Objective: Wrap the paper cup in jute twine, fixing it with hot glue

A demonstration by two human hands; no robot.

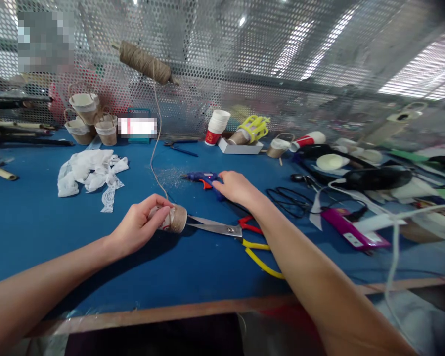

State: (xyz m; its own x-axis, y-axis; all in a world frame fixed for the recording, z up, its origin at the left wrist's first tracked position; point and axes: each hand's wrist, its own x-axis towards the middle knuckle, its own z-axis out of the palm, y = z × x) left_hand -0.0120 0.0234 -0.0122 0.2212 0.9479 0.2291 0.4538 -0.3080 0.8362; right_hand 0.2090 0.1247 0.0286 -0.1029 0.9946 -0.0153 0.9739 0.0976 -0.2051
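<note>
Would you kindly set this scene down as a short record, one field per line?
Left hand: holding a cup partly wrapped in twine
Right hand: gripping the glue gun
Spool: above the table, strand running down to the cup
Scissors: on the table, blades toward the cup
Lace: on the table, left

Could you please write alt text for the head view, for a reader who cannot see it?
A left hand holds a small cup partly wrapped in twine at a blue table; the right hand grips a blue glue gun. A strand rises to a twine spool; scissors and white lace lie nearby.
</note>
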